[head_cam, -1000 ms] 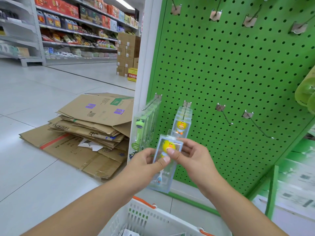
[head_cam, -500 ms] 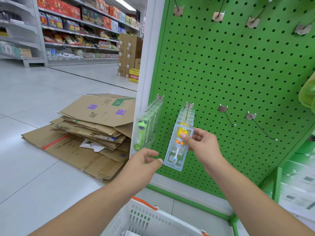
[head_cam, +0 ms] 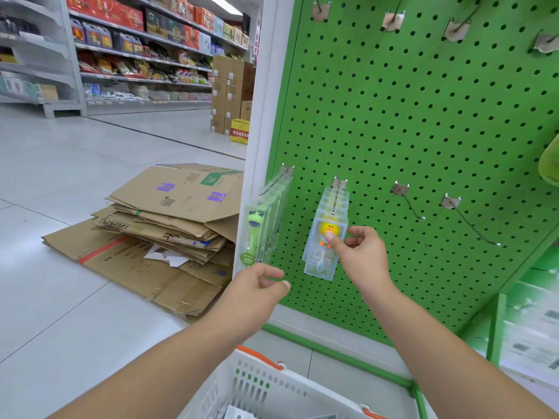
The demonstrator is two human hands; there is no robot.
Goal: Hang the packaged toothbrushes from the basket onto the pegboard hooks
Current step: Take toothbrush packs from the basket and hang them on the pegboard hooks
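A clear pack with a yellow duck toothbrush point(head_cam: 321, 261) hangs at the front of a row of like packs on the second hook point(head_cam: 335, 195) of the green pegboard point(head_cam: 423, 116). My right hand point(head_cam: 357, 252) pinches that front pack, thumb on the duck. My left hand point(head_cam: 260, 281) hovers below and to the left, fingers loosely curled, holding nothing. Packs with green toothbrushes point(head_cam: 257, 234) fill the leftmost hook. The white basket point(head_cam: 266, 385) with orange handles sits at the bottom edge; its contents are mostly out of view.
Two bare hooks point(head_cam: 406, 201) point(head_cam: 469, 222) stick out to the right of the duck packs, and more line the top of the board. Flattened cardboard boxes point(head_cam: 157, 231) lie on the floor to the left. Store shelves point(head_cam: 136, 49) stand far behind.
My right hand carried the duck pack up from in front of me onto the second hook. My left hand let go of it and dropped back to the lower left.
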